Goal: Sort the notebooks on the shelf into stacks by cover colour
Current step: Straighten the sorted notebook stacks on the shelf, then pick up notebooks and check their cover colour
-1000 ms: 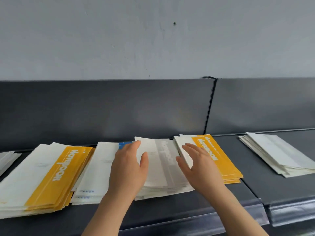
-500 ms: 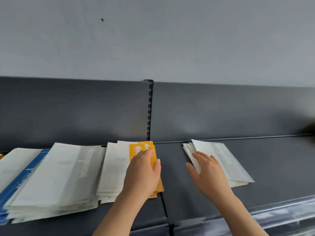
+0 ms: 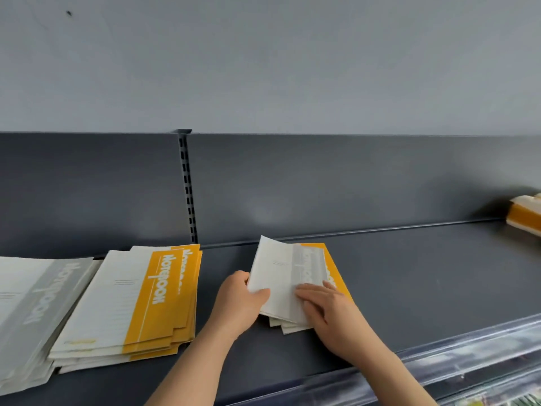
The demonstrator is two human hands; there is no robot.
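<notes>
A small mixed pile of notebooks lies in the middle of the dark shelf (image 3: 409, 273). Its top one is a grey-striped notebook (image 3: 287, 276), tilted up at its left edge. An orange cover (image 3: 333, 268) shows under it. My left hand (image 3: 238, 303) grips that top notebook's left edge, thumb on the cover. My right hand (image 3: 328, 306) lies flat on the pile's near right corner. To the left is a stack of orange-striped notebooks (image 3: 137, 297). At the far left lies a stack of grey-striped notebooks (image 3: 32, 306).
The shelf's dark back panel (image 3: 322, 183) rises behind the stacks, with a slotted upright (image 3: 187, 183). A clear price rail (image 3: 468, 350) runs along the front edge. An orange and white box-like item (image 3: 525, 213), blurred, sits at the far right.
The view has swung right. My left hand left the orange stack and took the edge of the top notebook of the middle pile, lifting it. My right hand stays on that pile.
</notes>
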